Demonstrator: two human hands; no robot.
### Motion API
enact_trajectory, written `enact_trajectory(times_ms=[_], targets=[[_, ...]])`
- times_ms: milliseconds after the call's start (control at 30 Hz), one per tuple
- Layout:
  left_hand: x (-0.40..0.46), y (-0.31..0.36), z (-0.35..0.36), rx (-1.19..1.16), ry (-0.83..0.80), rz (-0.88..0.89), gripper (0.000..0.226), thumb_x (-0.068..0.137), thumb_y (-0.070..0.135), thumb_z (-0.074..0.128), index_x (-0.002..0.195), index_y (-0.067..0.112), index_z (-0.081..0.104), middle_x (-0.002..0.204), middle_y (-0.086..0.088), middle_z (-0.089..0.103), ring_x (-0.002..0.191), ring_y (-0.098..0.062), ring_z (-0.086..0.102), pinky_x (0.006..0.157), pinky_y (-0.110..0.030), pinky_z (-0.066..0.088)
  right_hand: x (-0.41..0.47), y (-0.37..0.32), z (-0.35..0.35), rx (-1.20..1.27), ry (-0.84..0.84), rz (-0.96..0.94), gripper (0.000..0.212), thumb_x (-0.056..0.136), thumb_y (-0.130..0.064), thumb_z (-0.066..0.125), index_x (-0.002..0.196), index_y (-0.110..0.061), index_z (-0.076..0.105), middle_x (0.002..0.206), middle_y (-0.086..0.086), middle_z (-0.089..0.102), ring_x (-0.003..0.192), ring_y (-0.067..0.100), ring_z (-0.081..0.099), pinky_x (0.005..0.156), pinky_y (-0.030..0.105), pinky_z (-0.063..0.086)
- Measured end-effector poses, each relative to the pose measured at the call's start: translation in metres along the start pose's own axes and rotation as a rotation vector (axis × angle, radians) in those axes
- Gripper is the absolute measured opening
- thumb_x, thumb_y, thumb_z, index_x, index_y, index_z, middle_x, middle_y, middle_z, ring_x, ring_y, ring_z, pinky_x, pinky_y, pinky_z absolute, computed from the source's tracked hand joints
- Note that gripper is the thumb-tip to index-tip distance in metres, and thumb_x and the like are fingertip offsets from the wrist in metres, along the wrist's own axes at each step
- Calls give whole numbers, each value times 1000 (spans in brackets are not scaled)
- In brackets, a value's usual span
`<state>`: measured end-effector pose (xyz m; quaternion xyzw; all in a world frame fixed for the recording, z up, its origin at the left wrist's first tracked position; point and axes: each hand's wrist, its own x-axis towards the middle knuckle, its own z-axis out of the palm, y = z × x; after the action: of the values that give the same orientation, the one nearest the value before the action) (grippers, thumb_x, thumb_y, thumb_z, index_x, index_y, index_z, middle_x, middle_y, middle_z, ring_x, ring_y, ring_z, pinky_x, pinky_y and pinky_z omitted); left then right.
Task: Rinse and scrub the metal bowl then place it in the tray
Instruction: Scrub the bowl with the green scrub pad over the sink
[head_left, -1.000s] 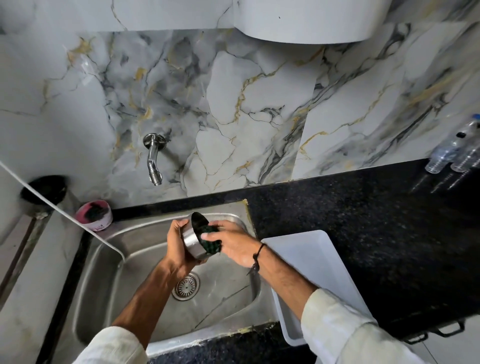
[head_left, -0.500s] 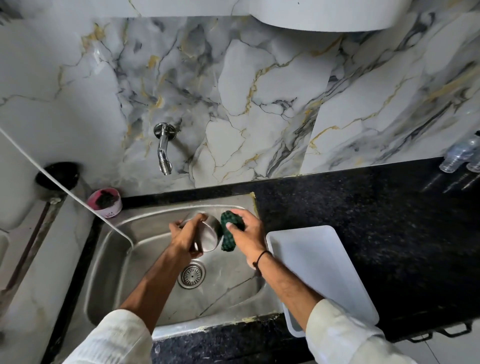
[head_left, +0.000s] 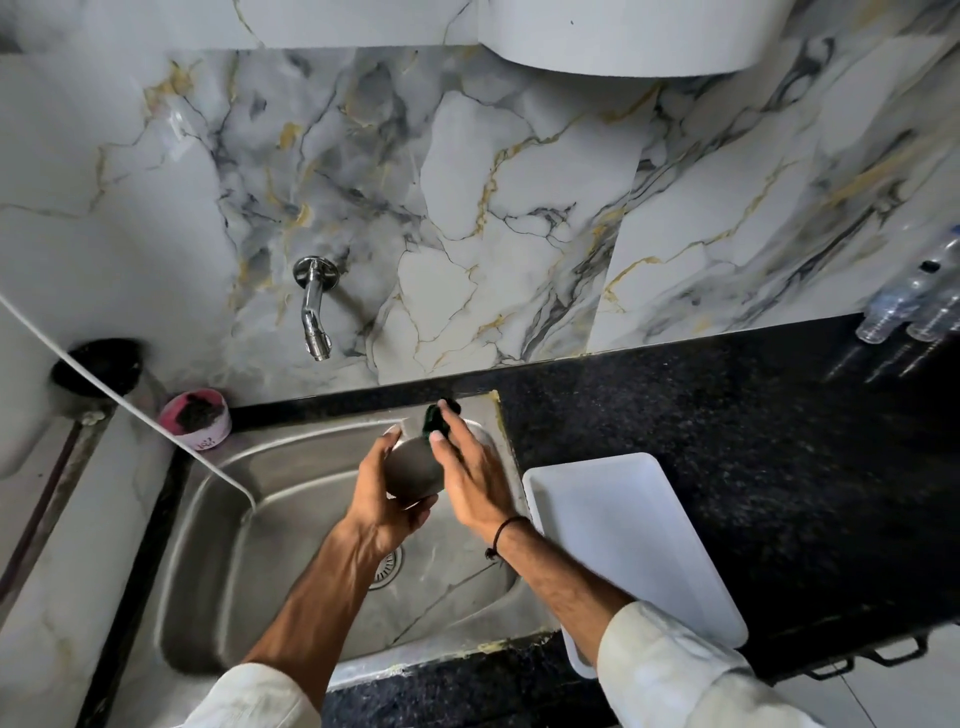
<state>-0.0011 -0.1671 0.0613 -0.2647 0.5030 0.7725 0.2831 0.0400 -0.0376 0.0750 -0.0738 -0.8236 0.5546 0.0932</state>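
Observation:
My left hand (head_left: 387, 493) grips the small metal bowl (head_left: 415, 467) over the steel sink (head_left: 218, 545), with the bowl's rounded outside turned toward me. My right hand (head_left: 475, 478) presses a dark green scrub pad (head_left: 435, 418) against the bowl's far upper side, fingers stretched over it. The white plastic tray (head_left: 634, 545) lies on the black counter just right of the sink, with nothing in it. The bowl's inside is hidden from view.
A wall tap (head_left: 314, 312) sticks out above the sink's back left; no water is visible. A pink tub (head_left: 196, 421) with a dark scrubber sits at the sink's back left corner. Clear plastic bottles (head_left: 914, 306) stand at the far right of the counter (head_left: 727, 415). The drain (head_left: 387, 564) lies below my hands.
The bowl has been turned so its outside faces me, and both hands have shifted toward the sink's back right corner. The scrub pad moved from inside the bowl to its far outer side.

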Motion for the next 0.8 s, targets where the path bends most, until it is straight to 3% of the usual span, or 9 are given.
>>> enact_trajectory(times_ms=[67,167,233,300,367,500,633,700,800], targets=[[0,4,2,64,-37,47,50,79,61,68,107,20,73,114,-12,70,105,-26,66,98,-39,49,-8,2,1,-119,-65,-181,55,106,-39,47,160,-30,44,167,2,46,156,12,37,126,27,32],[-3,3,0,136,-73,95,50,79,62,70,107,20,74,110,-14,72,101,-28,64,83,-37,47,-7,12,-5,-100,-21,-215,53,105,-37,50,158,-30,48,162,-2,52,150,9,45,123,25,36],[-6,1,-3,43,-124,101,66,71,66,78,113,15,73,109,-18,74,95,-34,66,78,-37,49,2,17,-9,28,83,19,46,106,-39,50,150,-28,57,149,2,64,138,18,58,116,35,47],[-9,3,-3,-79,-212,76,74,69,67,79,120,13,72,115,-23,75,100,-41,68,86,-43,50,15,21,-6,307,124,349,39,107,-41,48,127,-17,72,132,16,72,127,36,66,108,52,54],[-12,13,1,-8,-260,117,63,76,65,74,116,16,76,114,-22,77,101,-39,68,90,-44,49,19,21,-1,614,92,602,46,106,-49,48,123,-14,73,127,20,75,121,40,71,102,56,59],[-25,21,17,449,-182,335,55,89,62,62,115,15,73,114,-6,75,105,-22,65,97,-39,45,26,25,0,886,123,696,62,104,-54,44,139,-7,64,133,26,70,125,41,67,103,58,58],[-30,20,13,424,-119,624,24,102,27,59,86,10,62,83,-10,57,80,-18,51,81,-35,38,35,22,-12,924,142,742,56,106,-55,45,132,-9,62,133,25,65,125,40,64,78,47,61],[-30,20,10,426,-163,635,25,104,18,55,82,9,60,77,-11,55,74,-18,49,76,-33,38,41,20,-14,933,127,732,56,106,-58,42,126,-12,66,135,24,67,121,37,66,83,47,60],[-26,12,17,392,-185,573,36,107,11,49,71,17,50,60,7,47,58,-9,39,66,-31,31,50,22,-20,895,180,699,65,105,-61,41,135,-10,69,135,20,71,127,35,66,109,50,54]])
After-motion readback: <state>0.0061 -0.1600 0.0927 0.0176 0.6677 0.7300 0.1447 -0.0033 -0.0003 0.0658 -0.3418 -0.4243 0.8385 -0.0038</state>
